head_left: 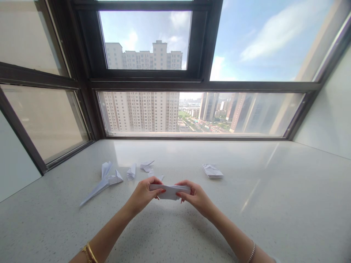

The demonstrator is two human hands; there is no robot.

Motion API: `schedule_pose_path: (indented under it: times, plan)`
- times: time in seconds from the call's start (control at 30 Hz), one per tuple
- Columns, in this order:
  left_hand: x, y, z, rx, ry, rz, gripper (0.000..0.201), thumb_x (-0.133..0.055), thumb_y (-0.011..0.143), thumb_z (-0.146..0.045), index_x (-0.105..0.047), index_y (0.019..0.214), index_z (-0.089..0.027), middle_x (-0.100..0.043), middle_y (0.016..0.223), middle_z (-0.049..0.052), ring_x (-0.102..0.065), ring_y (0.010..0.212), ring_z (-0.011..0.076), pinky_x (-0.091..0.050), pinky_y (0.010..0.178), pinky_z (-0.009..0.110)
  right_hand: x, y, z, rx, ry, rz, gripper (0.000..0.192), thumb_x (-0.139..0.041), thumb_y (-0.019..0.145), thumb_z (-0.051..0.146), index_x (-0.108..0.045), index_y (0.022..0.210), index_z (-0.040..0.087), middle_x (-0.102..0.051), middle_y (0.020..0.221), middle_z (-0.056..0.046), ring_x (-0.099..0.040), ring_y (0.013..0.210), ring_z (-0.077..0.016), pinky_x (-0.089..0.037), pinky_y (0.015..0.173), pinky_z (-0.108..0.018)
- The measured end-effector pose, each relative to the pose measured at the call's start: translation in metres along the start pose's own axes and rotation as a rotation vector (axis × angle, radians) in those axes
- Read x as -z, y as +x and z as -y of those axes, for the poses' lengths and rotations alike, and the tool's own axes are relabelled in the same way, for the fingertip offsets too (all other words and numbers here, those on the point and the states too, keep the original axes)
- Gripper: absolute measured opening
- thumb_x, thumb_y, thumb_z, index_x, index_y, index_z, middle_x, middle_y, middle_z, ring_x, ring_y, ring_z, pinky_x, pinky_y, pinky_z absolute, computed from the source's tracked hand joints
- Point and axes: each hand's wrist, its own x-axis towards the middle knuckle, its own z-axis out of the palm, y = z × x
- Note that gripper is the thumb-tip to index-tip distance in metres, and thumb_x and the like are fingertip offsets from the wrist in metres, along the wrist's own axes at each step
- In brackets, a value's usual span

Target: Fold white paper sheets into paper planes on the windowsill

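Between my two hands is a folded piece of white paper [170, 192], held up a little over the speckled white countertop [170, 233]. My left hand [145, 195] pinches its left end, thumb on the near face and fingers behind. At the right end, my right hand [196, 197] grips it the same way. The paper looks long and narrow, with a layered fold along its top edge. Just behind my left hand lie small folded paper pieces [147, 166], one partly hidden by the fingers.
To the left rests a folded paper figure [102, 182] with a long pointed end, beside another small folded piece [131, 172]. A flat folded paper packet [212, 171] lies at the back right. Dark-framed windows [192, 86] border the counter's far side.
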Motion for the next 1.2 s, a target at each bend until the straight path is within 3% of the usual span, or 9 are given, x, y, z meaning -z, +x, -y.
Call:
schedule_pose_path:
  times: [0.17, 0.27, 0.43, 0.53, 0.63, 0.8, 0.93, 1.03, 1.2]
  plan:
    - [0.0, 0.0, -0.001, -0.031, -0.002, 0.012, 0.024, -0.056, 0.073, -0.027, -0.055, 0.094, -0.015, -0.061, 0.078, 0.002, -0.06, 0.061, 0.0129, -0.05, 0.06, 0.027, 0.003, 0.001, 0.005, -0.034, 0.059, -0.034, 0.038, -0.065, 0.063, 0.044, -0.062, 0.086, 0.014, -0.059, 0.064, 0.0, -0.053, 0.052, -0.0111, -0.046, 0.051, -0.026]
    - [-0.001, 0.0, 0.002, -0.14, 0.085, 0.006, 0.022, -0.053, 0.075, -0.024, -0.056, 0.096, -0.017, -0.059, 0.092, 0.005, -0.06, 0.07, 0.0136, -0.051, 0.062, 0.027, 0.004, 0.001, 0.006, -0.046, 0.063, -0.051, 0.038, -0.065, 0.063, 0.045, -0.062, 0.085, 0.014, -0.058, 0.059, 0.001, -0.053, 0.05, -0.011, -0.045, 0.051, -0.025]
    - [0.0, -0.002, 0.005, -0.442, 0.633, -0.071, 0.027, -0.051, 0.078, -0.019, -0.056, 0.104, -0.024, -0.056, 0.11, 0.007, -0.052, 0.1, 0.02, -0.045, 0.082, 0.036, 0.005, 0.001, 0.002, -0.043, 0.059, -0.067, 0.036, -0.064, 0.064, 0.044, -0.062, 0.083, 0.013, -0.058, 0.056, 0.002, -0.053, 0.048, -0.0107, -0.044, 0.05, -0.025]
    - [0.001, -0.006, 0.001, -0.544, 0.952, -0.116, 0.038, -0.055, 0.077, -0.032, -0.05, 0.114, -0.026, -0.054, 0.117, 0.006, -0.045, 0.11, 0.0234, -0.035, 0.091, 0.045, 0.006, 0.002, 0.0, -0.044, 0.051, -0.079, 0.035, -0.064, 0.065, 0.043, -0.061, 0.083, 0.013, -0.058, 0.055, 0.002, -0.054, 0.048, -0.0113, -0.044, 0.05, -0.025]
    - [-0.001, -0.008, -0.003, -0.598, 1.086, -0.111, 0.058, -0.055, 0.071, -0.049, -0.042, 0.121, -0.023, -0.052, 0.121, 0.006, -0.041, 0.114, 0.0235, -0.023, 0.099, 0.047, 0.004, 0.001, 0.0, -0.055, 0.051, -0.103, 0.035, -0.064, 0.063, 0.043, -0.061, 0.082, 0.014, -0.058, 0.054, 0.002, -0.054, 0.048, -0.012, -0.045, 0.05, -0.026]
    - [-0.01, -0.009, -0.003, -0.569, 1.161, -0.128, 0.067, -0.059, 0.065, -0.052, -0.041, 0.12, -0.019, -0.055, 0.117, 0.008, -0.041, 0.114, 0.0251, -0.011, 0.102, 0.05, -0.006, -0.002, 0.003, -0.053, 0.072, -0.081, 0.034, -0.064, 0.064, 0.043, -0.061, 0.081, 0.014, -0.06, 0.057, 0.001, -0.055, 0.048, -0.0115, -0.045, 0.05, -0.025]
    - [-0.016, -0.011, -0.005, -0.481, 1.175, -0.073, 0.061, -0.064, 0.065, -0.044, -0.043, 0.116, -0.017, -0.059, 0.106, 0.008, -0.051, 0.1, 0.0237, -0.027, 0.096, 0.045, -0.015, -0.005, 0.005, -0.06, 0.079, -0.067, 0.034, -0.064, 0.064, 0.044, -0.061, 0.081, 0.014, -0.06, 0.056, 0.001, -0.056, 0.048, -0.0127, -0.045, 0.051, -0.026]
    - [-0.018, -0.012, -0.007, -0.404, 1.189, -0.011, 0.054, -0.064, 0.067, -0.04, -0.045, 0.112, -0.017, -0.061, 0.095, 0.006, -0.055, 0.085, 0.0217, -0.04, 0.078, 0.037, -0.018, -0.006, 0.006, -0.054, 0.065, -0.071, 0.035, -0.064, 0.065, 0.045, -0.061, 0.082, 0.014, -0.061, 0.056, 0.001, -0.057, 0.05, -0.0135, -0.046, 0.052, -0.026]
    - [-0.017, -0.012, -0.011, -0.377, 1.256, 0.021, 0.039, -0.056, 0.072, -0.044, -0.049, 0.101, -0.018, -0.059, 0.085, 0.005, -0.055, 0.076, 0.0216, -0.04, 0.066, 0.033, -0.02, -0.007, 0.007, -0.053, 0.061, -0.077, 0.037, -0.064, 0.064, 0.046, -0.062, 0.083, 0.014, -0.062, 0.057, 0.0, -0.058, 0.05, -0.0136, -0.047, 0.052, -0.027]
